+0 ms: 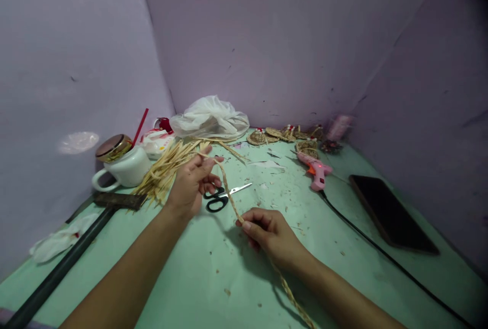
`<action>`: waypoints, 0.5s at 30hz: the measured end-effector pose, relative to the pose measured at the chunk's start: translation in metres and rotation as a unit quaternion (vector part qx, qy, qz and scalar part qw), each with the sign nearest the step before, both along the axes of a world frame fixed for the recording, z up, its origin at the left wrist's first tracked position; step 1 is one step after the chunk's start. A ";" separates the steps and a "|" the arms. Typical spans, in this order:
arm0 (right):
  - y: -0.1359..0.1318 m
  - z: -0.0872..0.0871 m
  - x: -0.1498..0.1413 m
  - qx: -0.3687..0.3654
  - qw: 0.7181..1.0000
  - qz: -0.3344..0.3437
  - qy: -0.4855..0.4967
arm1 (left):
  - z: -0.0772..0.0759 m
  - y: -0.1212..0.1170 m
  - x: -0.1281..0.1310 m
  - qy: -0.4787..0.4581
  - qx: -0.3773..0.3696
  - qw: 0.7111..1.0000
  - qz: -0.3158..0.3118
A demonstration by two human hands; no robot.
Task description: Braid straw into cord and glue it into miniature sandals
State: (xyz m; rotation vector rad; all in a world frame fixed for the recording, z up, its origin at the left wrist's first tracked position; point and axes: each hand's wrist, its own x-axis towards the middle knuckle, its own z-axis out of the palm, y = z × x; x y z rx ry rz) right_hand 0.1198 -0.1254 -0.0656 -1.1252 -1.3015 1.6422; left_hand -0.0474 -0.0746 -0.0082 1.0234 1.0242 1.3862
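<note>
Against lilac walls, on a pale green tabletop, the left hand pinches the upper end of a braided straw cord while the right hand grips it lower down, the cord crossing above black-handled scissors beside loose straw strips.

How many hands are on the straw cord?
2. The left hand holds the straw cord farther out, beside the scissors; the right hand pinches it closer in.
</note>
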 end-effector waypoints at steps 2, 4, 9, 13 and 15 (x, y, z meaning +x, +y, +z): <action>-0.001 -0.001 -0.003 -0.016 1.000 0.010 -0.004 | 0.003 0.005 -0.003 0.063 0.049 0.997 0.019; -0.001 -0.002 -0.004 -0.037 0.999 -0.003 0.004 | 0.001 0.010 -0.005 0.188 0.036 0.981 0.037; 0.006 -0.001 0.000 -0.105 0.987 -0.087 0.088 | -0.013 0.003 0.003 0.352 -0.010 0.935 0.027; 0.008 0.001 0.002 -0.094 0.986 -0.080 0.108 | -0.021 -0.017 0.022 0.321 -0.023 0.944 -0.065; 0.006 0.001 0.002 -0.089 0.988 -0.059 0.111 | -0.024 -0.021 0.030 0.273 -0.034 0.958 -0.081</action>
